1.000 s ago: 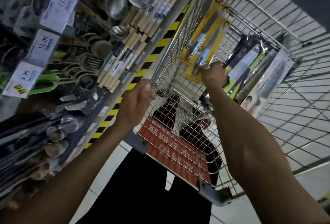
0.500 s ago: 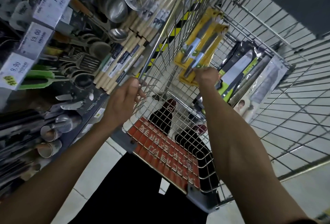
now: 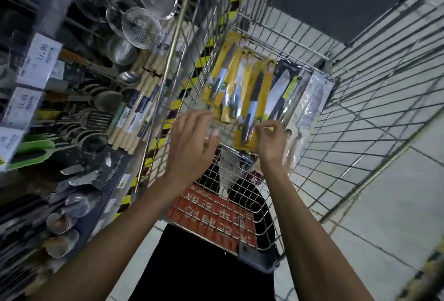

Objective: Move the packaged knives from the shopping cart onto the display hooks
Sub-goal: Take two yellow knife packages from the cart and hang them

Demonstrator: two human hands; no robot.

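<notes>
- The right hand (image 3: 271, 141) pinches a yellow packaged knife (image 3: 251, 118) at its 11 o'clock, over the shopping cart (image 3: 209, 212).
- The left hand (image 3: 192, 142), fingers spread and holding nothing, hovers at the knife's 8 o'clock.

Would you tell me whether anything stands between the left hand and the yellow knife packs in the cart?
Nothing visible does: the left hand hovers open short of the yellow knife packs. The right hand pinches the nearest pack. The cart's wire side wall stands between the packs and the shelf display.
</notes>
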